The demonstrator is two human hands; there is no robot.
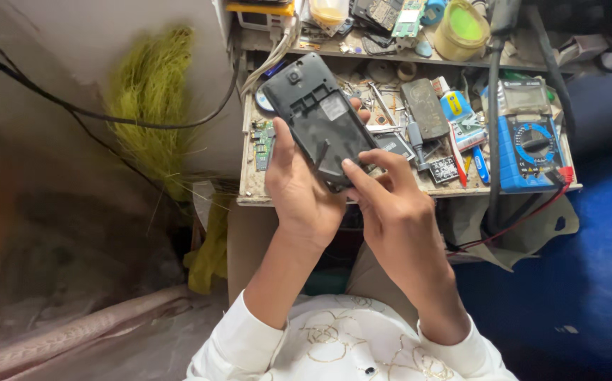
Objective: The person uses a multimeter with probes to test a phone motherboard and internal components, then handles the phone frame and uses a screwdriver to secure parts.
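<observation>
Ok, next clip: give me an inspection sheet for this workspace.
Surface: small worn tray-like bench, crowded.
Job's things: black phone with back cover off, camera end up, tilted away.
Clutter: blue multimeter, circuit boards, screwdriver, yellow-green tub on upper shelf.
Grippers: left hand grips the phone from below; right hand has its thumb on the phone's lower end.
Cables: black cables across the wall, thick black cable, red lead off the multimeter.
Surroundings: yellow fibre bundle, blue floor.
</observation>
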